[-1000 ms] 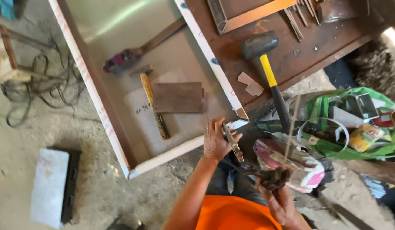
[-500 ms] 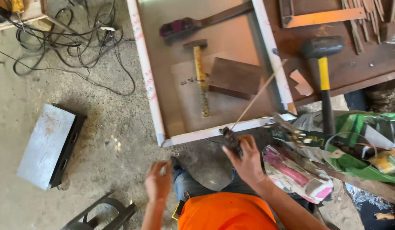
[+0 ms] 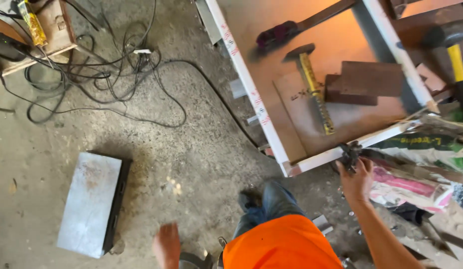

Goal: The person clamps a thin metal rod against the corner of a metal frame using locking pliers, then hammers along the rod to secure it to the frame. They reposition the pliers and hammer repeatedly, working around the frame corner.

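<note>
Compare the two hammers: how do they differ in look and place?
The yellow-handled chipping hammer lies whole inside the white frame, slim, with a small dark head. The sledge hammer lies outside the frame at the right edge, cut off from view, with a bulkier black head. Both handles are yellow.

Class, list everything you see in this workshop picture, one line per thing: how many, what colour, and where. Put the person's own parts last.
White frame: one, white, upper right, around a brown board.
Hammer: one, yellow handle, on the board.
Brown block: one, brown, right of that hammer.
Mallet: one, black head, yellow handle, far right.
Cables: a tangle, black, upper left floor.
Metal box: one, grey, lower left floor.
Sacks: a pile, green, pink, white, right.
Dark clamp: one, black, frame's near corner.
Shirt: orange, bottom.
Left hand: empty, bottom centre.
Right hand: grips the clamp.
</note>
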